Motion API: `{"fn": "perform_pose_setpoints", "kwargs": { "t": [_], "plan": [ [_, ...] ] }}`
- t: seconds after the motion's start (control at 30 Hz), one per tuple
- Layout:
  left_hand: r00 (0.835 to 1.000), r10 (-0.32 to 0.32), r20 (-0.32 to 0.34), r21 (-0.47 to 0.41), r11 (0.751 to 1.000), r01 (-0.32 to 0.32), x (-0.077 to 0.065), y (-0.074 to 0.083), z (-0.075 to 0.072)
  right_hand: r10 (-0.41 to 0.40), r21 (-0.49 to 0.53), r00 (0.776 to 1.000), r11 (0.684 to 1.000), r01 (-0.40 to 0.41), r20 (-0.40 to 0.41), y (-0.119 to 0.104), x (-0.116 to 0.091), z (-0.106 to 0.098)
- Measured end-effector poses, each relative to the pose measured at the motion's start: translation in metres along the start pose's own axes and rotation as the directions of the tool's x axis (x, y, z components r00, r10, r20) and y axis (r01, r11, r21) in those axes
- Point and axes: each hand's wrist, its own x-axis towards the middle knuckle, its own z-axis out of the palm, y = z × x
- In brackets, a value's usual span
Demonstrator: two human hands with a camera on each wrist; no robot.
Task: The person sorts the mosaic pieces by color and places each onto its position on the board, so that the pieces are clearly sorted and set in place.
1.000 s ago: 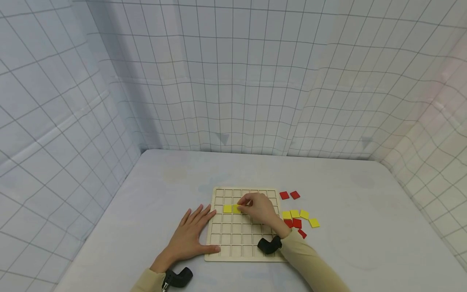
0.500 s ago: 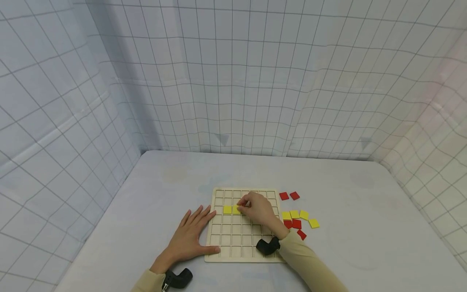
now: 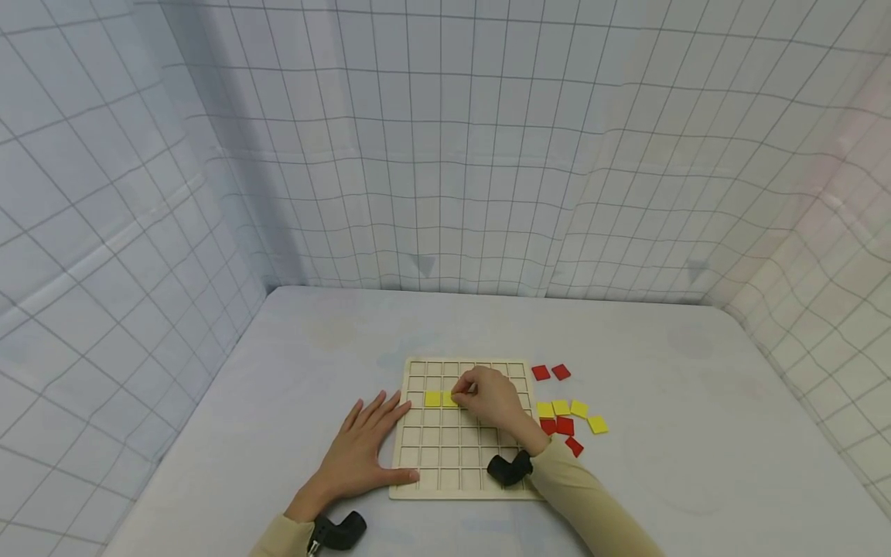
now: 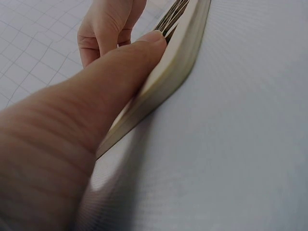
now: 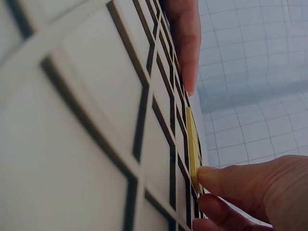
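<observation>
The right hand (image 3: 490, 398) pinches a yellow tile (image 3: 448, 398) on the board (image 3: 451, 457) (likely light, stiff, best gripped edgewise); the left hand (image 3: 358, 456) lies fingers apart.

Pale tbl (image 3: 313, 333) w/ grid brd (image 3: 451, 458), red tiles (image 3: 565, 426), yel tiles (image 3: 597, 425)

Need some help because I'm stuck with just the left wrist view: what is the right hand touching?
Observer: The right hand has its thumb and fingertips at a yellow tile on the gridded board.
Operator: Is there another tile next to that one?
Observer: Yes, a second yellow tile lies in the grid just to its left.
Operator: Any loose tiles I can't see?
Observer: Yes, red tiles and loose yellow ones lie on the table by the board's right side.
</observation>
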Motion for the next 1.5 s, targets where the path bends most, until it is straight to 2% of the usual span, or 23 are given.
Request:
{"fn": "perform_pose_setpoints", "kwargs": {
  "t": [0.37, 0.7, 0.9, 1.07, 1.23, 1.37, 1.5],
  "plan": [
    [1.000, 0.003, 0.003, 0.002, 1.000, -0.003, 0.001, 0.000, -0.001, -0.024, 0.055, 0.998, 0.998, 0.021, 0.054, 0.001, -0.002, -0.005],
    [1.000, 0.003, 0.003, 0.012, 1.000, -0.004, 0.001, 0.000, 0.001, -0.157, 0.178, 0.986, 0.973, 0.144, 0.059, 0.016, -0.022, -0.015],
    [1.000, 0.002, -0.003, 0.012, 1.000, -0.002, 0.001, -0.001, 0.001, -0.171, 0.225, 0.984, 0.962, 0.155, 0.053, 0.022, -0.031, -0.024],
    [1.000, 0.005, -0.004, 0.014, 1.000, -0.005, 0.002, -0.002, 0.002, -0.137, 0.220, 0.991, 0.966, 0.134, -0.002, 0.032, -0.039, -0.035],
    [1.000, 0.008, -0.005, 0.012, 1.000, -0.008, 0.001, -0.002, 0.002, -0.086, 0.172, 0.996, 0.981, 0.091, -0.036, 0.051, -0.049, -0.048],
    [1.000, 0.014, -0.021, 0.012, 1.000, -0.014, 0.000, -0.002, 0.001, -0.026, 0.143, 0.999, 0.989, 0.032, -0.040, 0.061, -0.057, -0.063],
    [0.999, 0.022, -0.036, 0.011, 1.000, -0.022, -0.001, -0.001, 0.001, 0.066, 0.100, 0.997, 0.993, -0.063, -0.025, 0.067, -0.063, -0.074]
  ]
}}
